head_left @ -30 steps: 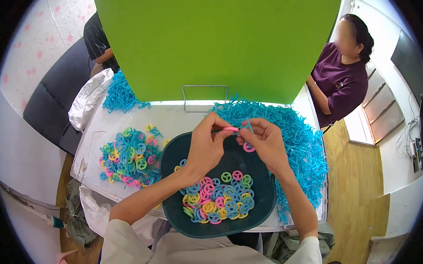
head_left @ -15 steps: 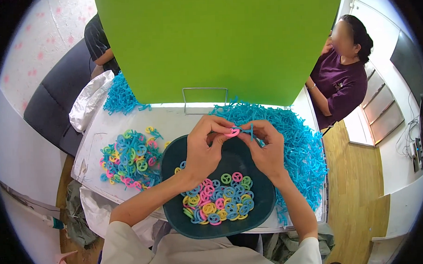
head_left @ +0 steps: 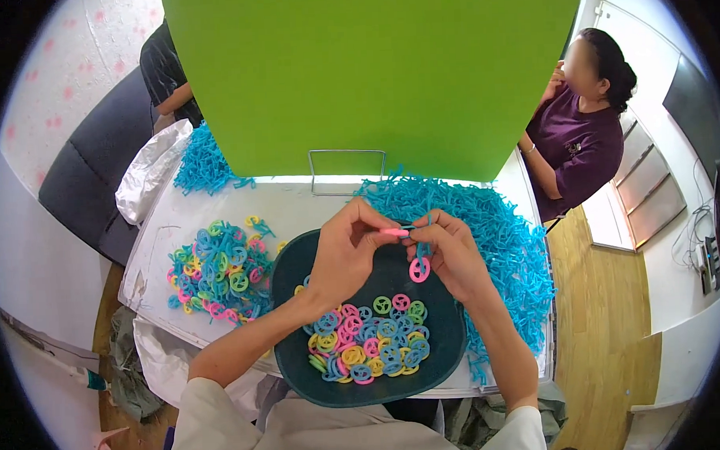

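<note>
Left hand [head_left: 346, 249] pinches pink wheel [head_left: 391, 233]; right hand [head_left: 450, 257] grips blue stems [head_left: 423, 251]. Apparently joined pieces [head_left: 221, 265] heaped left; loose wheels [head_left: 371, 348], loose stems [head_left: 510, 255] remain.

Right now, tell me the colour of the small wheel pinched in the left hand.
The small wheel in the left hand is pink, best seen in the head view.

bright pink plastic ring [head_left: 393, 232]: partly covered by left hand [head_left: 345, 251], inner shape untellable | thin blue plastic stem [head_left: 422, 251]: partly behind fingers of right hand [head_left: 450, 253] | tall flat green panel [head_left: 370, 74]: cut by top edge | black-sleeved co-worker [head_left: 163, 73]: mostly hidden behind panel
</note>
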Available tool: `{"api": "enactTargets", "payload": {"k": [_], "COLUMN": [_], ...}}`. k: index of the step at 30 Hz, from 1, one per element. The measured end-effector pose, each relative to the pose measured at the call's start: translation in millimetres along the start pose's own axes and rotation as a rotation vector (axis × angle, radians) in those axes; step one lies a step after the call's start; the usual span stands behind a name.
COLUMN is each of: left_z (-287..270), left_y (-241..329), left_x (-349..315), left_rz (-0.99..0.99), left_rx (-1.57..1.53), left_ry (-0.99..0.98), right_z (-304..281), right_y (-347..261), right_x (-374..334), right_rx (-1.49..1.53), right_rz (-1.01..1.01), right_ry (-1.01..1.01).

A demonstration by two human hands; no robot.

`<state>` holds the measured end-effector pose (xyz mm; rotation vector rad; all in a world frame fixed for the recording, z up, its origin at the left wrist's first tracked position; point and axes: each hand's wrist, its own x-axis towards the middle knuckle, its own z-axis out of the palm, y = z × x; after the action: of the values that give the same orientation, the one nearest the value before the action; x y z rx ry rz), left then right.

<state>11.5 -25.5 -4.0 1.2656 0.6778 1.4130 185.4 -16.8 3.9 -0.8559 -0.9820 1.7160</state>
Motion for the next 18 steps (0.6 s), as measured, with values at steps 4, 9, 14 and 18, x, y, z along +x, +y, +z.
{"api": "enactTargets", "payload": {"k": [4, 9, 14, 18], "left_z": [-2, 6, -29, -90], "left_y": [6, 14, 82, 113], "left_x": [-5, -15, -24, -54], "left_rz": [0.552, 0.154, 0.227, 0.254], "left_rx": [0.685, 0.173, 0.235, 0.584], "left_ry": [-0.130, -0.025, 0.109, 0.427], "right_z": [-1, -20, -32, -10], "right_y": [1, 6, -11, -26], "right_x": [-2, 5, 10, -8], "right_rx": [-0.062, 0.008, 0.165, -0.135], "right_rz": [0.024, 0.060, -0.045, -0.089], "right_ry": [0.030, -0.020, 0.116, 0.047]}}
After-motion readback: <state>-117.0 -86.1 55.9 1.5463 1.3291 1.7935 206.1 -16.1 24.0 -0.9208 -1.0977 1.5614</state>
